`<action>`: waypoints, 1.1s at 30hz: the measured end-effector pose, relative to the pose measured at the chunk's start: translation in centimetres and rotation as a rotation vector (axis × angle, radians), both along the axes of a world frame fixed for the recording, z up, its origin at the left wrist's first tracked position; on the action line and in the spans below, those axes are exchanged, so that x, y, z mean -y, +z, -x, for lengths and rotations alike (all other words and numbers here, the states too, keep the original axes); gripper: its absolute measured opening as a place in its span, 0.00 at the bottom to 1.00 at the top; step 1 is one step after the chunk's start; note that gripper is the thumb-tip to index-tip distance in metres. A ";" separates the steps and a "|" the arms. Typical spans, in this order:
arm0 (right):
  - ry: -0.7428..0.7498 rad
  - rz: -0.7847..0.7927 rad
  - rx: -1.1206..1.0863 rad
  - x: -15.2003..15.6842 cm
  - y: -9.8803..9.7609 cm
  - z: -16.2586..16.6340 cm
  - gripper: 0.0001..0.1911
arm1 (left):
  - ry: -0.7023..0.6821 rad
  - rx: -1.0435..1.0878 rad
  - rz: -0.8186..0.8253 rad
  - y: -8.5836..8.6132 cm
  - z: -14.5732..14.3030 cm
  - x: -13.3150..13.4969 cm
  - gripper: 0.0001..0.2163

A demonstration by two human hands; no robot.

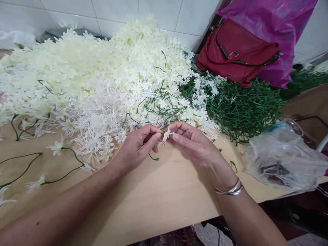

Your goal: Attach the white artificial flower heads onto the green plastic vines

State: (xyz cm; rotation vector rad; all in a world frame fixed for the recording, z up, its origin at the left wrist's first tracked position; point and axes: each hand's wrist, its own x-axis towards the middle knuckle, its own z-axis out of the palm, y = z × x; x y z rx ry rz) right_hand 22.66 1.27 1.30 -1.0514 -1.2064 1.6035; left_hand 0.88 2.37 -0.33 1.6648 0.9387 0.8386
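Both my hands meet low over the table, just in front of a heap of artificial flower parts. My left hand (143, 143) is closed in a pinch on a green stem, whose lower end (156, 159) hangs out below the fingers. Between the fingertips sits a small white artificial flower (167, 134) at the stem's end. My right hand (194, 143), with silver bangles at the wrist, pinches the flower's thin white tip from the right. Fingers partly hide the stem. Right behind them lie white stamen pieces (99, 112) and a tall pile of cream-white petals (84, 65).
Green plastic stems (246, 106) are heaped at right, beneath a red handbag (238, 51) and a purple bag (276, 27). A clear plastic bag (284, 157) lies by the right edge. Stems with flowers (56, 148) lie at left on the wooden table (153, 198). White tiles stand behind.
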 end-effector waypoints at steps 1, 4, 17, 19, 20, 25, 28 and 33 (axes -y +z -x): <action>0.003 0.001 -0.003 0.0 0.0 0.0 0.19 | 0.011 0.005 0.009 0.0 0.0 0.0 0.11; 0.000 -0.008 0.002 0.0 -0.1 0.4 0.17 | 0.025 0.003 0.015 0.1 0.1 0.2 0.10; -0.097 -0.068 0.049 0.3 -0.7 1.6 0.12 | 0.034 -0.045 -0.088 0.7 -0.3 0.4 0.08; -0.101 -0.079 0.083 0.3 -0.8 1.7 0.12 | 0.036 -0.044 -0.096 0.5 -0.2 0.4 0.08; -0.105 -0.090 0.092 0.3 -0.9 1.7 0.13 | 0.035 -0.044 -0.096 0.4 -0.2 0.4 0.08; -0.131 -0.129 0.114 0.1 -0.9 1.7 0.12 | 0.015 0.013 -0.060 0.0 -0.2 0.2 0.08; -0.188 -0.207 0.188 0.3 -0.4 1.3 0.09 | 0.079 0.189 0.019 0.0 -0.3 0.0 0.07; -0.151 -0.450 0.552 0.4 -0.8 0.9 0.03 | 0.282 0.426 0.005 0.5 -0.4 -0.2 0.21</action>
